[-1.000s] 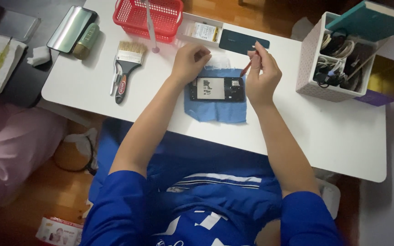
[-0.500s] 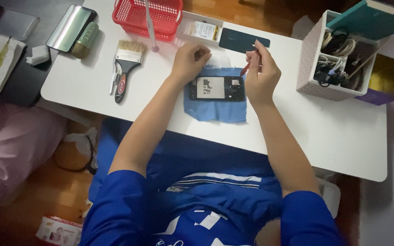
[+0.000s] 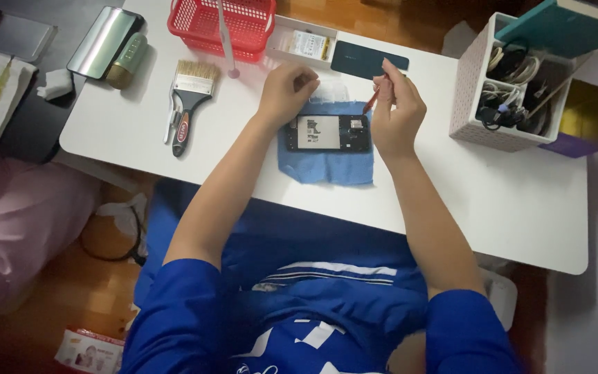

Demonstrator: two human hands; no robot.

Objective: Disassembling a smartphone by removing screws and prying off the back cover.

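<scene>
An opened phone (image 3: pixel 327 132) with its insides showing lies on a blue cloth (image 3: pixel 327 166) on the white table (image 3: pixel 451 201). My left hand (image 3: pixel 284 92) rests curled at the phone's upper left corner, touching it. My right hand (image 3: pixel 396 111) grips a thin red tool (image 3: pixel 371 102) like a pen, its tip pointing down at the phone's upper right end. A dark phone back cover (image 3: pixel 368 60) lies just beyond my hands.
A red basket (image 3: pixel 223 24) and a small parts tray (image 3: pixel 304 43) sit at the far edge. A paintbrush (image 3: pixel 188 104) lies to the left, near a shiny flat case (image 3: pixel 103 41). A white perforated bin (image 3: pixel 506 90) of cables stands on the right.
My hands have hardly moved; the right hand has shifted the red tool slightly over the phone's right end.
</scene>
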